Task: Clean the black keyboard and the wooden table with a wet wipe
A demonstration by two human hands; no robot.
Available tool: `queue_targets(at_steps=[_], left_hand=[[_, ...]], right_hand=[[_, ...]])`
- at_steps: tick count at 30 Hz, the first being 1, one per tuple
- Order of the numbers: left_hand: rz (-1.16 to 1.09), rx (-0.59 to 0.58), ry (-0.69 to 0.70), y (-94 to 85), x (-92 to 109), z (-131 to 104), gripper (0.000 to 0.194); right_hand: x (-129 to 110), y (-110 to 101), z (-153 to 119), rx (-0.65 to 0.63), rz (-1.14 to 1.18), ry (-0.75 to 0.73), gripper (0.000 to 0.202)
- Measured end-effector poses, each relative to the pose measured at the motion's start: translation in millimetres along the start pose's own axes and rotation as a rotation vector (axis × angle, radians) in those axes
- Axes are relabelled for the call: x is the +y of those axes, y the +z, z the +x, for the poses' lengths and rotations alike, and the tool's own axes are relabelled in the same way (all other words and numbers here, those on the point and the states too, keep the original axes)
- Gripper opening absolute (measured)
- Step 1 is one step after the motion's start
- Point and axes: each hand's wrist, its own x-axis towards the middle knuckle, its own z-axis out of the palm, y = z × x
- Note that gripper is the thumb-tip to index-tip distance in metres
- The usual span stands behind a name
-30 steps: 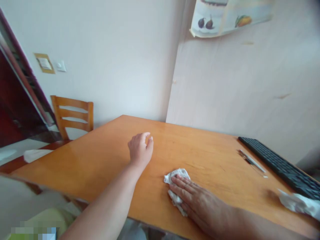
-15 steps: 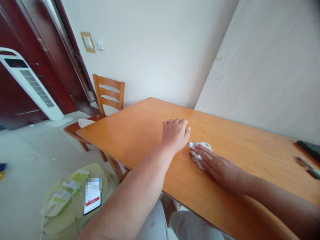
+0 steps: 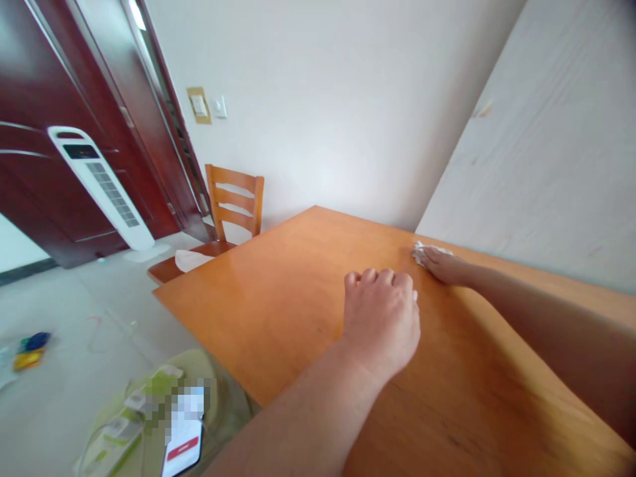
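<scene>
A crumpled white cloth (image 3: 420,254) lies on the far side of the wooden table (image 3: 258,298), close to the wall. My right hand (image 3: 447,266) presses down on it, fingers over the cloth, arm stretched out from the right. Nearer to me, my left hand (image 3: 381,321) is over the middle of the tabletop, knuckles up and fingers curled in. Nothing shows in that fist, though its palm side is hidden.
A wooden chair (image 3: 234,202) stands at the table's far left end. Below left, a pale green stool (image 3: 223,384) carries a phone (image 3: 185,430) and green-white packets. A white tower fan (image 3: 102,185) stands by the dark red door (image 3: 30,192).
My right hand has slid the cloth away from me, toward the wall. My left hand now appears lower and further right, its fingers more tightly curled. The view has shifted leftward.
</scene>
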Motion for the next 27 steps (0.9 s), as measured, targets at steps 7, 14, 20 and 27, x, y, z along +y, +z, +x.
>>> queue_targets(at_steps=[7, 14, 20, 27], left_hand=[[-0.044, 0.196, -0.217, -9.7, -14, 10, 0.028], [-0.096, 0.312, -0.325, -8.1, -27, 18, 0.029], [-0.149, 0.354, -0.304, 6.1, -40, 17, 0.03], [-0.364, 0.415, -0.285, 9.5, -42, 16, 0.027]], right_hand=[[-26, 2, 14, -0.14, -0.111, 0.032, 0.039], [-111, 2, -70, -0.257, -0.057, -0.168, 0.051], [-198, -20, -166, -0.317, 0.07, -0.328, 0.054], [-248, -50, -255, -0.382, 0.101, -0.283, 0.06]])
